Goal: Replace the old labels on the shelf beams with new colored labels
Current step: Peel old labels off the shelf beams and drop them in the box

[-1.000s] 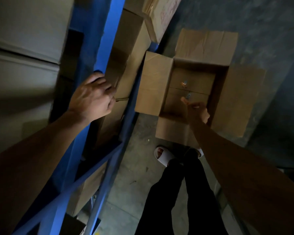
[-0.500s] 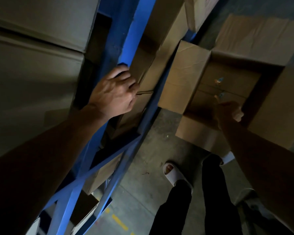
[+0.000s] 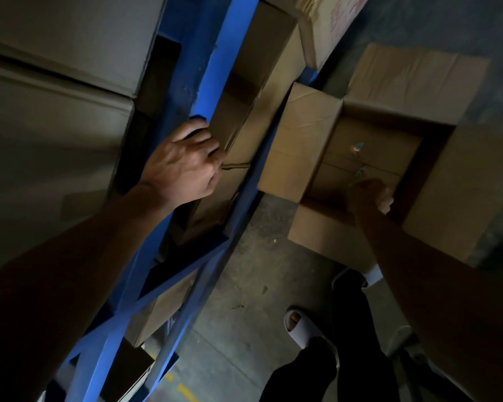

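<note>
Nearest, bare concrete floor (image 3: 253,285) lies open between the blue shelf beam (image 3: 227,68) and a flaps-open cardboard box (image 3: 308,140). Against the earlier frame, the view has swung rightward. Left hand (image 3: 186,166) clasps the beam; right hand (image 3: 370,195), loosely curled, reaches into the box near small coloured labels (image 3: 357,147); whether it grips anything is unclear.

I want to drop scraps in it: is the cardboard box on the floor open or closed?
Open. The cardboard box has all four flaps spread outward, and the right hand reaches into it.
</note>
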`<action>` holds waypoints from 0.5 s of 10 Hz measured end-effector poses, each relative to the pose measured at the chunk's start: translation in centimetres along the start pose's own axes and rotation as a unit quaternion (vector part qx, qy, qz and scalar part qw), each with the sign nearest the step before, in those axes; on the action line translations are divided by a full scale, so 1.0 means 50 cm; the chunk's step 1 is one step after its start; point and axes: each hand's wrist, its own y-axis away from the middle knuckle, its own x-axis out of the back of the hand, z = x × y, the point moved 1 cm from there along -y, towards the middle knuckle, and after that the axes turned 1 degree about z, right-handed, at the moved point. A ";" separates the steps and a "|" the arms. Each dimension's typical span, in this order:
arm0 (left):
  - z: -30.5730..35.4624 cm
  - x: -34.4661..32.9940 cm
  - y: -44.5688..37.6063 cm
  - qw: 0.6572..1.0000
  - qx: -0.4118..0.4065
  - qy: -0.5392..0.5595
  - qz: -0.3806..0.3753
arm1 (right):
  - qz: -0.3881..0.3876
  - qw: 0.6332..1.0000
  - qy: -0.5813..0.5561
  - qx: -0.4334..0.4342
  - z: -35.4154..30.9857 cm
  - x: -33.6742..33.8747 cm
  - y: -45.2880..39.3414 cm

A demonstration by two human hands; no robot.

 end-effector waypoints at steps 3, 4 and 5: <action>-0.002 0.018 -0.004 0.999 -0.005 0.039 0.006 | -0.109 0.976 -0.109 0.152 -0.113 0.104 0.152; 0.000 0.049 -0.010 0.995 0.021 0.090 -0.040 | -0.117 0.972 -0.083 0.188 -0.127 0.156 0.216; 0.029 0.093 -0.021 0.961 0.130 0.212 -0.121 | -0.094 0.963 -0.088 0.236 -0.138 0.230 0.297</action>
